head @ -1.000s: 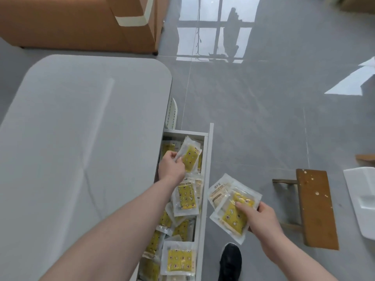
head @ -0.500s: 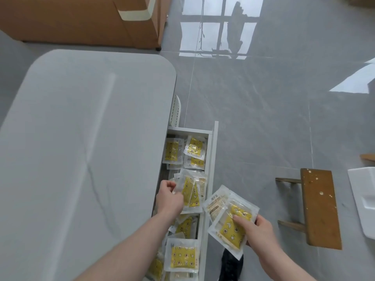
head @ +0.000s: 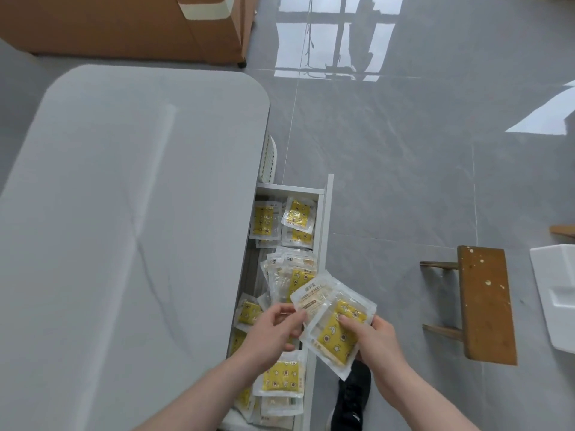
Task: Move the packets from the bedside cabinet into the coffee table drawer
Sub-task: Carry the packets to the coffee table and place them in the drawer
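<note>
The white coffee table drawer stands pulled out at the right side of the grey table top. Several clear packets with yellow contents lie along its length. My right hand grips a fanned stack of packets just right of the drawer's front, thumb on the top yellow one. My left hand hovers over the drawer with loosely curled fingers. Its thumb and forefinger tips touch the stack's left edge, and it holds nothing of its own.
A wooden stool stands on the grey tiled floor to the right, with a white foam tray beyond it. Cardboard boxes sit at the far left. My black shoe is beside the drawer front.
My left hand let go of the packets it laid in the middle of the drawer and came back to the stack in my right hand. The view shifted slightly.
</note>
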Available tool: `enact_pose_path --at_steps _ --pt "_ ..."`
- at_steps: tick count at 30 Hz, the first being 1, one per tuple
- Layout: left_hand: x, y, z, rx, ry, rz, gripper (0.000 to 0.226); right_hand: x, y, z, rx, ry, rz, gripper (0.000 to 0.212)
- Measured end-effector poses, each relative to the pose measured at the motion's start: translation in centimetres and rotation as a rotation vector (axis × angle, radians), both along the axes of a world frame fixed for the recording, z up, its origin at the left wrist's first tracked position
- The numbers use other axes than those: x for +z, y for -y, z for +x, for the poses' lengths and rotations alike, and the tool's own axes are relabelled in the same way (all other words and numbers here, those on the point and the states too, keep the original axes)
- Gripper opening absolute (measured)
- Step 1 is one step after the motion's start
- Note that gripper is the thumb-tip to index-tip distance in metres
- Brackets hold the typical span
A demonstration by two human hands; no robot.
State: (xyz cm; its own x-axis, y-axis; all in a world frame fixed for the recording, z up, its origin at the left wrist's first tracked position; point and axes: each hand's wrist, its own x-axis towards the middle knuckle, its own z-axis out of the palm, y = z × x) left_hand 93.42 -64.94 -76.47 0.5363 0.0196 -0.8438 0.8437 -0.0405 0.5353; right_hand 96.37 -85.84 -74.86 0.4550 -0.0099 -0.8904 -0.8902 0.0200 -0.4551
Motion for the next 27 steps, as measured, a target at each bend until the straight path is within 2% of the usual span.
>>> enact_pose_path --at_steps 2,5,8,11,14,16,19,21,27 --pt "0.5 0.3 -0.3 0.114 0.003 -0.064 0.030 0.2 -1.0 0.0 0.005 -0.004 0.027 0.014" --pt "0.9 0.7 0.7 0.229 0.018 -0.025 0.024 0.2 -1.9 0.2 0.007 0.013 0.052 0.014" --pt "0.8 0.9 2.2 0.200 0.053 0.033 0.018 -0.1 -1.8 0.6 -0.017 0.034 0.042 0.014" --pt "0.8 1.3 3.8 0.064 0.093 0.166 0.017 -0.5 -1.2 1.2 -0.055 0.048 0.035 0.015" --pt "0.1 1.0 5.6 0.164 0.075 0.235 0.014 -0.9 -0.1 1.8 -0.101 0.071 -0.028 0.014" --pt "-0.3 0.6 7.1 0.200 0.050 0.205 0.014 -1.3 0.8 2.0 -0.120 0.083 -0.062 0.013" --pt "-0.7 1.1 8.7 0.073 -0.017 0.048 0.026 -1.6 1.1 2.3 -0.074 0.093 -0.044 0.013" --pt "-1.2 1.7 9.2 0.080 -0.042 -0.013 0.028 -1.7 0.4 2.7 -0.033 0.092 -0.016 0.014" --pt "-2.9 1.0 11.2 0.214 -0.013 0.075 0.027 -2.2 -1.6 4.5 -0.049 0.088 -0.012 0.010"
